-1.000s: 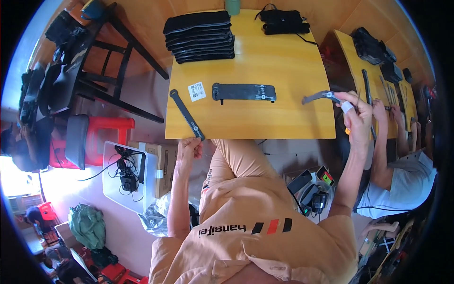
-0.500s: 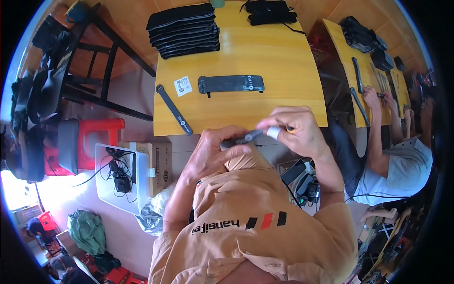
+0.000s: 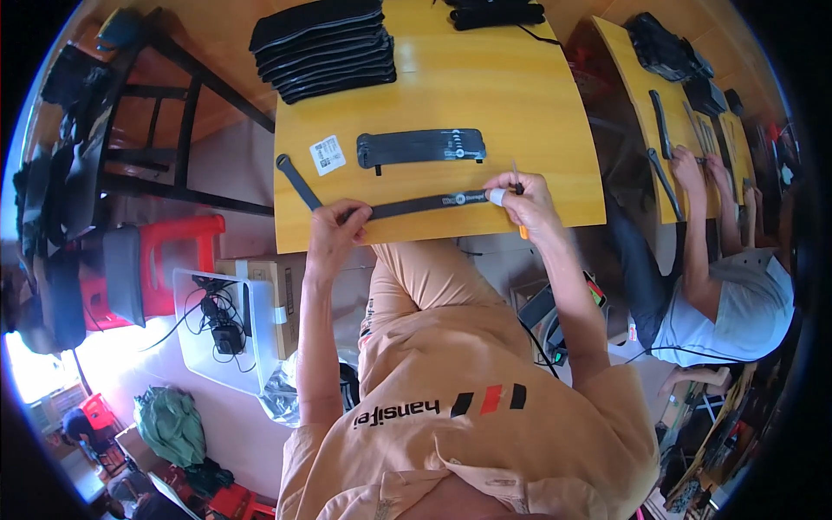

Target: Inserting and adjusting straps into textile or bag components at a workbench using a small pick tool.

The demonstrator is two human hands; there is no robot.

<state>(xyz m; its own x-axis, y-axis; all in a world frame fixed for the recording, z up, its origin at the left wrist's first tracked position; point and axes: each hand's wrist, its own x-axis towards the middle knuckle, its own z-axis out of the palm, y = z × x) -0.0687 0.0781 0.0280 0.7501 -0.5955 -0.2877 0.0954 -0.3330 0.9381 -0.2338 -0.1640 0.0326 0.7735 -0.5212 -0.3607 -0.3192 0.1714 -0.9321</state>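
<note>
A dark grey strap [image 3: 416,206] with white print is stretched flat between my two hands, along the near edge of the yellow table. My left hand [image 3: 334,234] pinches its left end. My right hand [image 3: 530,208] grips the other end and also holds a thin pointed tool with an orange end [image 3: 523,231]; its exact kind is unclear. A white wrap [image 3: 496,198] sits around a right-hand finger. Just beyond lies a flat bundle of similar straps [image 3: 416,148]. Another single strap [image 3: 299,180] slants down to my left hand, which hides its lower end.
A white printed label [image 3: 328,155] lies left of the bundle. A tall stack of black folded pieces [image 3: 325,52] stands at the table's far left, with black items [image 3: 496,16] far right. At right, a co-worker [image 3: 728,295] handles straps at another table [image 3: 598,35].
Both hands have moved forward from above my lap to the table's near edge and spread apart. The strap between them is now pulled out straight.
</note>
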